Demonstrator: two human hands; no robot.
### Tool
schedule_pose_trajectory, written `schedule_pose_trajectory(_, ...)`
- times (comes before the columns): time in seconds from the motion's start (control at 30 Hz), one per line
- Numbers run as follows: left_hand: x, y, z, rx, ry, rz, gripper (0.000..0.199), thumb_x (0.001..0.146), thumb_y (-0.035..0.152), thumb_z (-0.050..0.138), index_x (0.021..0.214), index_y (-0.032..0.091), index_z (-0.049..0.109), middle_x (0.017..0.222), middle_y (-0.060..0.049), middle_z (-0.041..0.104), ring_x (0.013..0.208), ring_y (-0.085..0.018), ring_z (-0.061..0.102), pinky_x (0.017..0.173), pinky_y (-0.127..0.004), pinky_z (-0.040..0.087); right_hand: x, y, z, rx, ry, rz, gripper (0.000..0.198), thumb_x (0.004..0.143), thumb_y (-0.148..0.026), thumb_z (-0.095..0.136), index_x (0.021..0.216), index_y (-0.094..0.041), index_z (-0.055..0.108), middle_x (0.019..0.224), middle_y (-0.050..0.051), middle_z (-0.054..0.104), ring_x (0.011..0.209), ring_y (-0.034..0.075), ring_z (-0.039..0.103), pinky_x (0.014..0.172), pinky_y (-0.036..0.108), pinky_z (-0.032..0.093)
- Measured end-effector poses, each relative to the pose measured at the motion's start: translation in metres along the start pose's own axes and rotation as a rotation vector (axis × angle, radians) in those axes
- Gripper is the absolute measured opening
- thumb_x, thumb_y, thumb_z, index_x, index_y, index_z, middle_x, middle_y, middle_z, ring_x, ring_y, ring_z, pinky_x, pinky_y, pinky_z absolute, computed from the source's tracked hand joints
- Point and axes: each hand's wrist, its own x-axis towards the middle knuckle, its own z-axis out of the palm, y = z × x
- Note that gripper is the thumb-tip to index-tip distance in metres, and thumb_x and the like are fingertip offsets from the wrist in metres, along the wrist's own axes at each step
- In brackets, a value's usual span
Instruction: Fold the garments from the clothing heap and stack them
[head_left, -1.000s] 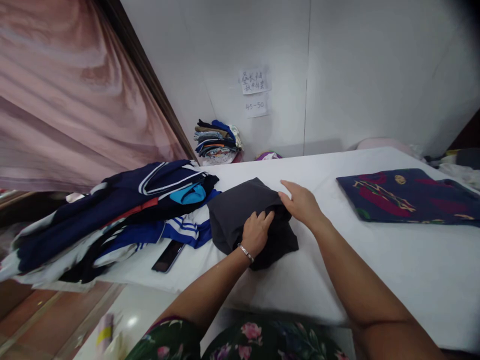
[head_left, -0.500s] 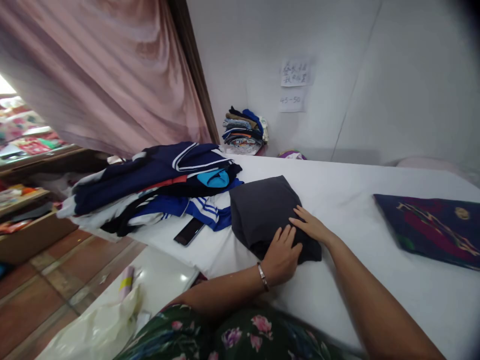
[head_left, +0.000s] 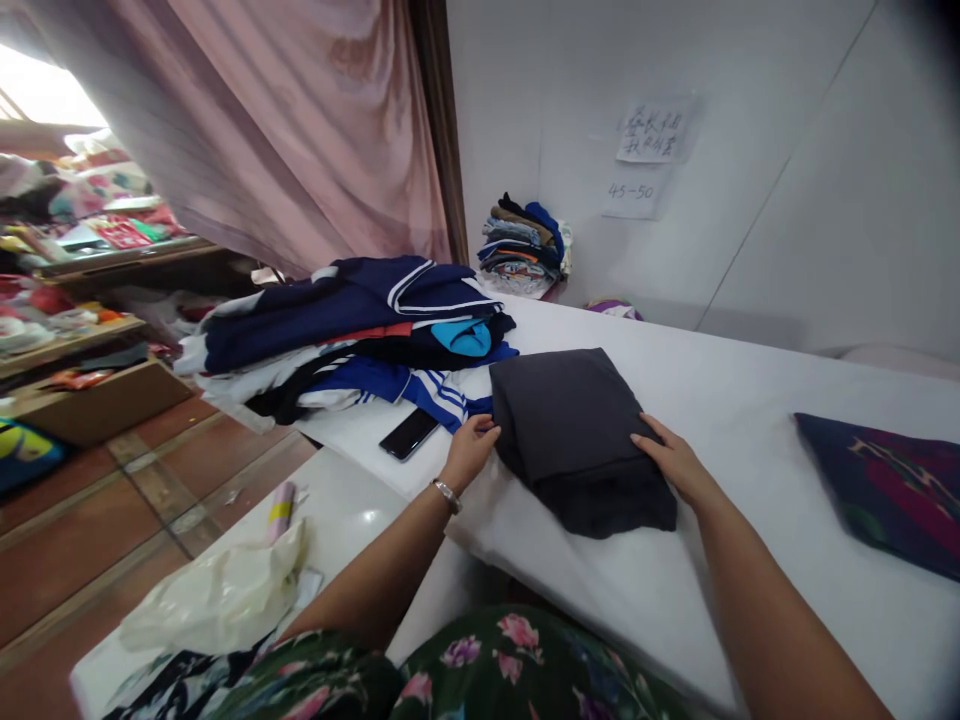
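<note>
**Hands shift from the top of the folded garment to its two sides**

Hands that lay together on the near part of the dark grey folded garment half a second ago have now parted. The left hand has gone to the garment's left edge, fingers curled at the cloth beside the striped blue clothing; whether it pinches the edge or only touches it cannot be told. The right hand rests at the right edge, fingers stretched out flat along the fabric, closed on nothing. Judging by this, the pressing of the fold looks finished and the bundle is now bracketed from both sides.

The garment lies flat on the white surface, squarely between the two hands and touching both, its near end close to the surface's edge. Just left of it sits a heap of navy and blue clothes, with a dark phone lying in front of that heap. A patterned dark blue cloth lies well apart to the right, and a small stack of folded clothes stands against the wall.
</note>
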Motion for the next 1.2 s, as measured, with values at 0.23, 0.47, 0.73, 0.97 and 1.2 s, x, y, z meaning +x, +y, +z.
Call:
schedule_pose_trajectory(0.23,0.011,0.000,0.006,-0.152,-0.087,-0.245,0.037,0.071,0.024,0.071,0.104,0.010,0.061,0.073,-0.002,0.063,0.054,-0.009,0.051,0.047,-0.020,0.035,-0.004,0.001,-0.001,0.014,0.019,0.002,0.064,0.075,-0.045,0.064,0.133,-0.022,0.054,0.135,0.007,0.055,0.126,0.027,0.049,0.110,0.041,0.034)
schedule_pose_trajectory(0.47,0.022,0.010,0.024,-0.244,-0.065,-0.142,0.021,0.068,0.028,0.073,0.070,0.015,0.057,0.059,0.005,0.052,0.053,-0.006,0.043,0.053,-0.019,0.033,0.001,0.008,-0.002,0.021,0.005,-0.003,0.063,0.074,-0.047,0.065,0.132,-0.023,0.055,0.134,0.006,0.056,0.124,0.027,0.050,0.109,0.041,0.035)
schedule_pose_trajectory(0.73,0.011,0.005,0.036,-0.245,-0.151,-0.118,0.025,0.073,0.037,0.069,0.080,0.014,0.062,0.072,0.000,0.061,0.062,-0.010,0.052,0.059,-0.022,0.040,0.001,0.008,-0.003,0.024,0.002,0.013,0.061,0.075,-0.047,0.064,0.131,-0.023,0.056,0.132,0.006,0.057,0.124,0.026,0.051,0.109,0.041,0.035)
schedule_pose_trajectory(0.97,0.015,-0.008,0.029,-0.077,-0.053,-0.004,0.021,0.077,0.035,0.064,0.079,0.014,0.066,0.073,-0.002,0.061,0.071,-0.014,0.055,0.066,-0.025,0.041,0.000,0.007,-0.003,0.017,-0.003,-0.008,0.061,0.075,-0.048,0.064,0.130,-0.023,0.056,0.132,0.006,0.057,0.124,0.026,0.051,0.109,0.042,0.036)
schedule_pose_trajectory(1.2,0.021,0.000,0.024,0.172,0.080,0.233,0.012,0.072,0.021,0.066,0.083,0.017,0.071,0.091,-0.005,0.064,0.079,-0.015,0.057,0.078,-0.028,0.044,0.002,0.010,-0.003,0.007,0.007,-0.026,0.060,0.075,-0.048,0.064,0.129,-0.023,0.057,0.131,0.006,0.059,0.123,0.026,0.052,0.108,0.041,0.038)
